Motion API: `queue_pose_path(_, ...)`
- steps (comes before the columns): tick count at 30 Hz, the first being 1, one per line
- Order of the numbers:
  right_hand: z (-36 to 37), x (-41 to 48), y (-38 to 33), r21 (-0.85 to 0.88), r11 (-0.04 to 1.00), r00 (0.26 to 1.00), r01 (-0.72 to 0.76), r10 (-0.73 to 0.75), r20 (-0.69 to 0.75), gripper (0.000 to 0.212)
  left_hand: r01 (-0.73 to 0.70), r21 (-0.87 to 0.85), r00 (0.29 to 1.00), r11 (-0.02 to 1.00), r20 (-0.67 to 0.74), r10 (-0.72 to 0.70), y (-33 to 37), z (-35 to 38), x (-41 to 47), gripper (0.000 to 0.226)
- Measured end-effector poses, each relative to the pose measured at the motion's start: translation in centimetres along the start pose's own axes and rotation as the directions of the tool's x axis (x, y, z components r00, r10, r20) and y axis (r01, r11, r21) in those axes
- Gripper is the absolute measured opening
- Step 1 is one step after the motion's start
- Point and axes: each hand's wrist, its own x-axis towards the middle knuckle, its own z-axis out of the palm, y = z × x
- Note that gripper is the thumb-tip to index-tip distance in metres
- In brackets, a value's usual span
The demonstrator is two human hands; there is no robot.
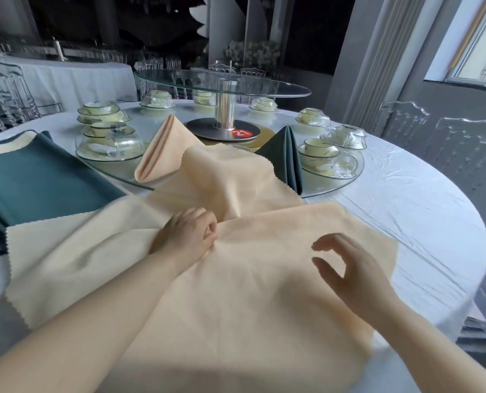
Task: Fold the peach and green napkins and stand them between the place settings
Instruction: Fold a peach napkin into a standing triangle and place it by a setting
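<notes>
Round table [406,199], white cloth. Peach napkin [250,279] spread at near edge, far part bunched up. Left hand [188,236] pinches fold at its middle — right hand [346,268] hovers above, fingers spread, holding nothing.

turntable [278,87]: standing over my table on a steel post [224,113]
chairs [460,148]: sitting clear, right of me
</notes>
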Motion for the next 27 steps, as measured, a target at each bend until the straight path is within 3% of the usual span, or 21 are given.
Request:
queue_pose_path(3,0.8,-4.7,-3.3,0.081,0.952,0.933,0.294,-0.304,0.193,0.017,0.195,-0.055,0.962,0.979,0.205,-0.180,0.4,-0.7,-0.4,0.012)
queue_pose_path(6,1.6,-7.2,-4.2,-0.001,0.897,0.839,0.441,-0.412,0.356,0.049,0.272,-0.110,0.928,0.956,0.291,-0.231,0.7,-2.2,-0.8,0.018)
queue_pose_path(9,2.1,-8.1,-4.1,-0.091,0.883,0.843,0.460,-0.403,0.357,0.058,0.158,-0.178,0.916,0.971,0.394,-0.077,1.2,-4.5,-3.4,0.033)
queue_pose_path(12,2.4,-8.2,-4.1,-0.065,0.903,0.880,0.424,-0.394,0.264,0.037,-0.089,-0.155,0.903,0.984,0.404,0.145,1.9,-6.3,-9.4,0.087)
queue_pose_path(13,2.4,-8.1,-4.3,-0.051,0.914,0.894,0.402,-0.380,0.235,0.032,-0.095,-0.164,0.901,0.982,0.405,0.155,2.2,-6.6,-11.4,0.099)
queue_pose_path(15,2.1,-7.9,-4.6,-0.027,0.932,0.916,0.362,-0.351,0.193,0.023,-0.181,-0.151,0.906,0.972,0.359,0.224,1.5,-5.8,-14.6,0.090)
queue_pose_path(18,1.6,-7.8,-5.0,0.015,0.940,0.925,0.340,-0.338,0.174,0.012,-0.229,-0.200,0.932,0.952,0.236,0.274,-0.3,-4.6,-16.2,0.055)
queue_pose_path(21,1.3,-7.9,-4.6,0.055,0.943,0.928,0.328,-0.333,0.170,0.021,-0.209,-0.344,0.956,0.915,0.124,0.265,-0.2,-4.7,-15.5,0.034)
queue_pose_path(25,0.1,-8.0,-4.8,0.224,0.961,0.961,0.161,-0.205,0.187,0.035,-0.224,-0.416,0.971,0.881,-0.016,0.239,-0.2,-4.7,-14.9,0.038)
queue_pose_path(27,-1.1,-8.1,-5.5,0.243,0.969,0.966,0.047,-0.107,0.237,0.033,-0.172,-0.448,0.982,0.877,-0.010,0.187,0.2,-5.8,-15.1,0.036)
